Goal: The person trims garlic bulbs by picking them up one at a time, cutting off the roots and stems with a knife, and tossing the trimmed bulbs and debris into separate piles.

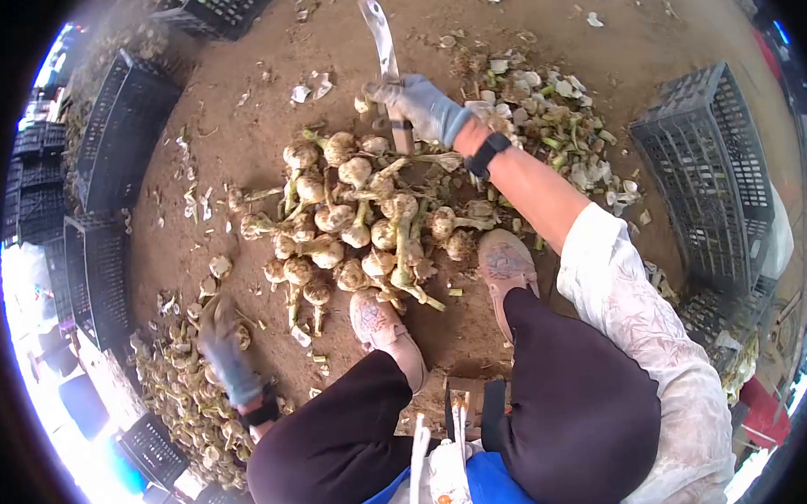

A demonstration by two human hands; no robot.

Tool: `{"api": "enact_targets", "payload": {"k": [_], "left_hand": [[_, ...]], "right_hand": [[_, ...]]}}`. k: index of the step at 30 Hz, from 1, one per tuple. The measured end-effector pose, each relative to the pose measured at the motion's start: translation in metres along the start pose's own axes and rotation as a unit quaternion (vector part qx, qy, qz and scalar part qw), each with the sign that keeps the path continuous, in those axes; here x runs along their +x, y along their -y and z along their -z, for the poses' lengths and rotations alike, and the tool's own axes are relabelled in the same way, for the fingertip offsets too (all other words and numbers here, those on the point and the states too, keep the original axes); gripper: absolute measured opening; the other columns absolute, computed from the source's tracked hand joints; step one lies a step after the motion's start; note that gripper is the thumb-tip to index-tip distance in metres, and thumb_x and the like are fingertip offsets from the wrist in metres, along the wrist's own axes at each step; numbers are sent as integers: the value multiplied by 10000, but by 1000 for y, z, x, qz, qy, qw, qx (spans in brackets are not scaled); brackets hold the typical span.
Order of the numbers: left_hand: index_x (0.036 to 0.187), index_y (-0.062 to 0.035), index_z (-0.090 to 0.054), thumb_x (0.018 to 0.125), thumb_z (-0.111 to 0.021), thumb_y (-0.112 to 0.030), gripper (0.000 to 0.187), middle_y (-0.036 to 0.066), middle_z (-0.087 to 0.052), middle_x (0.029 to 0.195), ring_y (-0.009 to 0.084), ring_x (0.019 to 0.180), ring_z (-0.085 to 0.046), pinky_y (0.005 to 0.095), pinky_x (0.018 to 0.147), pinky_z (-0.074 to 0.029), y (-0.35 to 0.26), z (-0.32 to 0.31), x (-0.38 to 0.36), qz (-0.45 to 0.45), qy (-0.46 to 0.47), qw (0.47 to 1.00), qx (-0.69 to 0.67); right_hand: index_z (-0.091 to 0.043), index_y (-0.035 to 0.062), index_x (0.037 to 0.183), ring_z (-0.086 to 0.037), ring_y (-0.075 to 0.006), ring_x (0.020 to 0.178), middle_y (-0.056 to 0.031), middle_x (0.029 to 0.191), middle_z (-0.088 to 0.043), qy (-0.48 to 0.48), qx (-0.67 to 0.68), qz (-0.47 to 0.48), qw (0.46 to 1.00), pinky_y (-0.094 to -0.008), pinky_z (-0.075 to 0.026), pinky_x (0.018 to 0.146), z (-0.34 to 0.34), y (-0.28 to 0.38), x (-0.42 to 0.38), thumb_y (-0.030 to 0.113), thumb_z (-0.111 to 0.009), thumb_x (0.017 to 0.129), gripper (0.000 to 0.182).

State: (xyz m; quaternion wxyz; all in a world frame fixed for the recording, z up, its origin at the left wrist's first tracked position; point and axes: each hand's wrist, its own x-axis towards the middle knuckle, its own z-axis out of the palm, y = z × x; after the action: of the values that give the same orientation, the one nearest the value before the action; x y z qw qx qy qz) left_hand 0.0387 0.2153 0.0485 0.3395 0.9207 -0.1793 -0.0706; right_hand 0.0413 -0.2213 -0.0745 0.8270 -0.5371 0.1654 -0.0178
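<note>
My right hand [423, 107], in a grey-blue glove, is closed round the handle of a knife [381, 35], whose curved blade points away from me. A small pale bulb [362, 104] shows beside its fingertips. Below lies a heap of garlic bulbs with stems [336, 219], in front of my shoes. My left hand [225, 351], gloved too, is at the lower left over a second garlic pile [196, 410]. Motion smears its fingers, and a few bulbs [219, 267] show just beyond them.
Cut stems and peelings [564, 126] lie behind and right of my right hand. A black crate [707, 170] stands on the right, more crates [119, 129] on the left and one [213, 12] at the top. My shoes [508, 270] rest on the dirt floor by the heap.
</note>
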Motion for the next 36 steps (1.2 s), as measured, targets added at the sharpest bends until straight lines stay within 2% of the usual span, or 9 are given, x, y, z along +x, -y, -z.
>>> {"api": "enact_targets", "payload": {"k": [10,12,14,16,18,30,32,34,36], "left_hand": [[1180,-14,-502,843,-545,-103,351,98,-607,1002,228,937,-592,369,806,-488,-122,-201,38,252,377,599,-660],[1168,-6,-508,771,-533,-9,398,107,-615,1005,238,858,-604,363,798,-492,-121,-204,32,178,365,726,-555],[1098,8,-554,774,-534,-13,325,124,-622,999,245,854,-603,367,780,-493,-106,-206,36,-403,225,852,-250],[968,-16,-642,787,-482,-33,243,107,-650,934,190,847,-606,307,729,-489,-140,-206,15,86,301,837,-448],[931,-48,-669,727,-499,82,295,50,-646,801,130,721,-600,257,637,-482,-132,-213,19,-354,189,914,-62],[1063,-15,-576,753,-424,58,353,96,-612,961,179,865,-600,301,738,-491,-151,-219,-2,-37,395,882,-254],[1030,-11,-594,783,-444,51,296,65,-627,916,161,838,-599,294,730,-488,-133,-224,-1,-383,275,869,153],[1011,-1,-604,809,-488,38,236,37,-644,874,126,826,-600,263,732,-481,-173,-203,1,60,424,865,-262],[1006,21,-601,785,-572,26,223,40,-666,880,96,813,-604,234,736,-479,-182,-193,-9,-81,353,865,-347]], "right_hand": [[-590,75,981,-600,-298,753,-123,854,-597,251,-460,190,830,-375,-489,631,-64,11,-214,165,-653,698,304],[-566,81,914,-590,-291,652,-107,717,-567,86,-415,211,881,-386,-477,566,-53,17,-234,168,-647,695,249],[-544,89,868,-587,-292,603,-102,646,-548,-69,-527,235,814,-382,-469,529,-34,25,-228,176,-641,711,204],[-540,81,855,-595,-289,620,-105,682,-563,-85,-599,181,776,-378,-474,526,-23,36,-226,171,-628,709,193],[-544,70,862,-601,-293,632,-104,708,-573,-63,-654,182,732,-376,-484,524,-22,33,-222,164,-619,688,212],[-510,54,809,-593,-260,605,-106,695,-554,-54,-663,209,717,-367,-476,510,12,1,-236,134,-582,666,179],[-506,57,805,-585,-265,596,-104,691,-547,-85,-619,271,732,-365,-472,511,17,-5,-237,115,-578,647,183],[-513,66,810,-591,-254,599,-98,708,-564,-103,-613,278,733,-370,-472,513,55,-23,-250,112,-578,705,132],[-558,40,915,-630,-233,676,-117,835,-632,-212,-655,-50,723,-343,-501,551,89,-23,-269,106,-574,776,155]]}}
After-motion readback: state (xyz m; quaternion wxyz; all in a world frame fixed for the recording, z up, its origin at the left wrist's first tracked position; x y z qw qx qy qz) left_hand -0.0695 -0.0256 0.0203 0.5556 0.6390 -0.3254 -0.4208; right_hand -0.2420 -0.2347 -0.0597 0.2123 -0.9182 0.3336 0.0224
